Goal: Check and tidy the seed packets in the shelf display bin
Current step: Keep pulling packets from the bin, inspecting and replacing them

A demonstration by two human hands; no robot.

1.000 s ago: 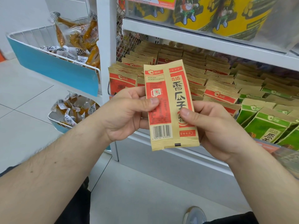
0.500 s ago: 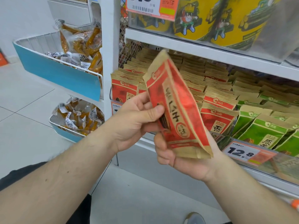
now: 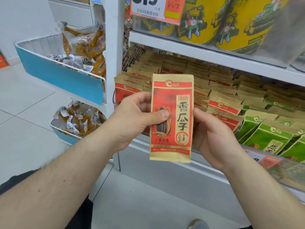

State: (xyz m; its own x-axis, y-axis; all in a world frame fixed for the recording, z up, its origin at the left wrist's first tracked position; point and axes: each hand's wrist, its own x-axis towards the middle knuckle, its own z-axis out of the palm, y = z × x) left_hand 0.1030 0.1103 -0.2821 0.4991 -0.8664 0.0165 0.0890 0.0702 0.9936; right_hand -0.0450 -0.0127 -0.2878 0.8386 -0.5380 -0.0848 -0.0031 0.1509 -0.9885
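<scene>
At far left we note two wire baskets: the upper basket [image 3: 62, 75] with a blue front panel, holding clear-wrapped orange snacks, and the lower basket [image 3: 66, 136] below it, likewise filled. Open tiled floor [image 3: 24, 116] lies left of and beneath both. A white upright post [image 3: 113, 47] separates the baskets from the shelf bay.

Our left hand [image 3: 133, 119] grips the held seed packet [image 3: 172, 118] at its left edge, thumb curled across the printed front, fingers behind. The packet stands upright, front face toward us, in front of the shelf display bin and clear of its front lip; its top edge overlaps the rows behind it in view. Our right hand [image 3: 212, 138] holds the packet's right edge, thumb tip on the edge, fingers behind and hidden.

Behind, red seed packets [image 3: 222, 104] stand in tight rows in the bin; green seed packets [image 3: 270, 138] fill the right portion. We see no free slot among the rows. A price tag [image 3: 155, 9] hangs from the upper shelf [image 3: 214, 55], which carries yellow tubs [image 3: 239, 22]. Bare floor lies below the forearms.
</scene>
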